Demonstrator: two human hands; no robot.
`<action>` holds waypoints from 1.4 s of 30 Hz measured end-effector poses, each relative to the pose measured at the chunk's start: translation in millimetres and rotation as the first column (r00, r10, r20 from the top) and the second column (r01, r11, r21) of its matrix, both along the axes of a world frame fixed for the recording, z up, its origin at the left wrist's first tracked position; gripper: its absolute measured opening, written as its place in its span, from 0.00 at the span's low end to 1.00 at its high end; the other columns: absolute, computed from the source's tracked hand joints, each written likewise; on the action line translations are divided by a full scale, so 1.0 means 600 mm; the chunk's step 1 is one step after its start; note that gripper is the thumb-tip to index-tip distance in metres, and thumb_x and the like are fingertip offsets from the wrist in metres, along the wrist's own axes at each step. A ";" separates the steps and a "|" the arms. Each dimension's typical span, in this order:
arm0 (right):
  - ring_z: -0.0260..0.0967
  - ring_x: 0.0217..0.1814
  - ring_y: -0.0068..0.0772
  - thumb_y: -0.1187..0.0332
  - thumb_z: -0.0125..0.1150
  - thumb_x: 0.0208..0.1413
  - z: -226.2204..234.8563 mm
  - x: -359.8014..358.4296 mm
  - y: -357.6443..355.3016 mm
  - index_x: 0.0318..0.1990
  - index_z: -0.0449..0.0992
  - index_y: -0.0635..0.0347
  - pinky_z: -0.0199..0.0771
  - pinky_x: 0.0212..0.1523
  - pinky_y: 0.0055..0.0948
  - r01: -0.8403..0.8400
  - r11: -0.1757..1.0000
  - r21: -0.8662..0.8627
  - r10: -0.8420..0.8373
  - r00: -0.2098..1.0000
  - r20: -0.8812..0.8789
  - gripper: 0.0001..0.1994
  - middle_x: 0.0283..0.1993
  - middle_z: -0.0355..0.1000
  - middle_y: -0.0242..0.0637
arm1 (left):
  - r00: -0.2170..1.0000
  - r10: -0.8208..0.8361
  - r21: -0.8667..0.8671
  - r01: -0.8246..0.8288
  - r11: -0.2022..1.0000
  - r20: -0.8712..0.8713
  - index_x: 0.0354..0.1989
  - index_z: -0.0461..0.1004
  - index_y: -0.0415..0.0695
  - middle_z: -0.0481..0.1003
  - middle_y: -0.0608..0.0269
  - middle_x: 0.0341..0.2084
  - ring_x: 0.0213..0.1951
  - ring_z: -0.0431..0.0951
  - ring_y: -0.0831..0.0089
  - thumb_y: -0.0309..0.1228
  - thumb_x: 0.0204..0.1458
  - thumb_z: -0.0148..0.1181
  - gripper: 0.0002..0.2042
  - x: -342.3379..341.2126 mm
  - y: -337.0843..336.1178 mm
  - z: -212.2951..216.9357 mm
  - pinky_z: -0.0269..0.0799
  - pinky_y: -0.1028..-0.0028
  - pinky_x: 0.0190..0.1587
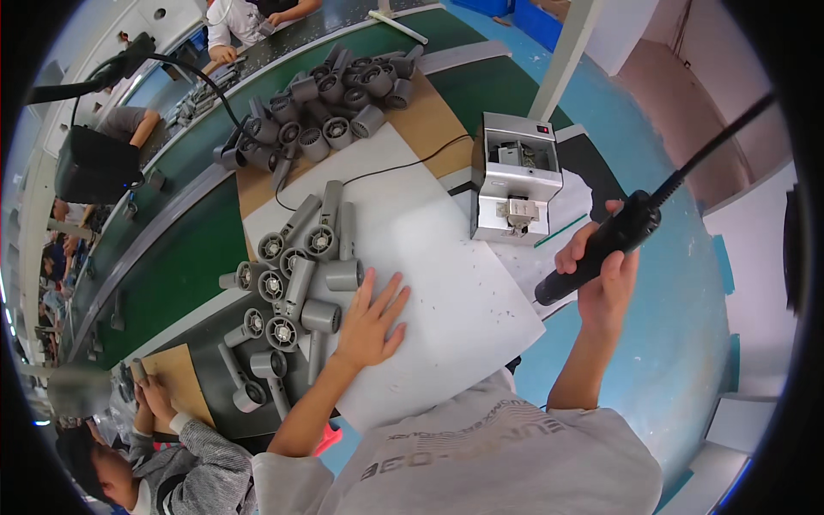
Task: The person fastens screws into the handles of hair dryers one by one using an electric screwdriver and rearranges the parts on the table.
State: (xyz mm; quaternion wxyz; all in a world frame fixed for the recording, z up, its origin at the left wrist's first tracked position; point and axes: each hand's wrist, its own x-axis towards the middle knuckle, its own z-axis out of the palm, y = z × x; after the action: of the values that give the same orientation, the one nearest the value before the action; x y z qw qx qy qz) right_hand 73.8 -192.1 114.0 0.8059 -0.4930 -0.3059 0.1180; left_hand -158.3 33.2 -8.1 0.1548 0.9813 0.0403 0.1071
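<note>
The person's left hand (pixel 371 328) lies flat and open, fingers spread, on the white sheet (pixel 446 335) which covers the middle of the table (pixel 204 333). It holds nothing. The right hand (pixel 606 290) is closed around a black electric screwdriver (pixel 621 230), whose tip points down near the right corner of the table's near edge. No piece is under this tip.

The grey dryer-shaped housings (pixel 345 275) stand and lie in a group toward the left end of the table, the closest just beside the left fingertips; whether they touch, I cannot tell. A second pile (pixel 339 90) is at the far edge, and a silver box machine (pixel 516 186) near the right edge.

I judge the step as a pause between pieces, with the tool ready. To drive a screw, the left hand would need to steady one housing on the sheet, opening reachable by the tip.
</note>
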 end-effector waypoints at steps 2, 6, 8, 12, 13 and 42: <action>0.63 0.26 0.29 0.48 0.59 0.56 0.003 -0.003 0.002 0.63 0.50 0.57 0.66 0.30 0.32 -0.013 0.999 0.041 0.013 1.000 -0.008 0.35 0.30 0.63 0.37 | 0.998 -0.036 0.010 0.036 0.999 0.045 0.59 0.68 0.47 0.58 0.59 0.65 0.67 0.46 0.40 0.32 0.45 0.56 0.27 -0.002 0.015 0.002 0.53 0.48 0.63; 0.60 0.32 0.29 0.49 0.54 0.59 0.029 0.002 -0.006 0.65 0.48 0.55 0.63 0.38 0.32 -0.104 0.987 0.121 0.105 0.994 -0.003 0.34 0.33 0.60 0.36 | 0.999 -0.015 -0.018 0.015 1.000 0.030 0.59 0.69 0.50 0.58 0.61 0.65 0.68 0.45 0.41 0.29 0.43 0.55 0.28 0.001 0.024 -0.010 0.51 0.48 0.64; 0.59 0.37 0.30 0.54 0.52 0.60 0.055 -0.003 0.002 0.67 0.44 0.58 0.62 0.42 0.34 -0.181 0.962 0.204 0.187 0.982 -0.010 0.34 0.37 0.59 0.38 | 0.998 -0.043 -0.071 0.046 0.996 0.043 0.59 0.68 0.52 0.57 0.63 0.66 0.69 0.44 0.42 0.29 0.42 0.52 0.29 -0.002 0.027 -0.016 0.47 0.46 0.65; 0.60 0.45 0.35 0.63 0.52 0.56 0.069 0.002 -0.001 0.68 0.41 0.61 0.62 0.49 0.36 -0.188 0.968 0.168 0.190 0.982 0.003 0.36 0.45 0.59 0.43 | 1.000 -0.027 -0.042 0.027 0.999 0.005 0.59 0.68 0.54 0.56 0.64 0.66 0.69 0.44 0.46 0.28 0.41 0.52 0.30 -0.003 0.038 -0.011 0.43 0.44 0.66; 0.60 0.47 0.36 0.64 0.53 0.55 0.061 0.005 -0.006 0.68 0.42 0.61 0.62 0.51 0.37 -0.112 0.990 0.082 0.111 0.994 0.013 0.36 0.46 0.60 0.44 | 0.999 -0.046 -0.050 0.047 0.998 0.007 0.59 0.68 0.55 0.56 0.64 0.67 0.69 0.44 0.46 0.28 0.41 0.51 0.30 -0.004 0.044 -0.014 0.42 0.43 0.66; 0.55 0.15 0.18 0.47 0.67 0.46 -0.035 0.011 -0.048 0.44 0.59 0.57 0.57 0.18 0.18 -0.322 0.919 0.227 0.310 0.947 0.086 0.29 0.19 0.59 0.27 | 0.715 0.647 0.265 -0.591 0.762 -0.266 0.57 0.59 0.44 0.63 0.45 0.50 0.55 0.61 0.45 0.43 0.31 0.69 0.41 0.132 0.183 0.021 0.48 0.33 0.58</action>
State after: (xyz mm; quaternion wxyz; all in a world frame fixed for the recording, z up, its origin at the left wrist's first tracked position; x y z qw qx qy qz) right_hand 80.2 -220.9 93.1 0.8220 -0.3396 -0.4126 0.1970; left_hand -79.0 143.2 4.2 0.0210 0.9227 0.3846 -0.0164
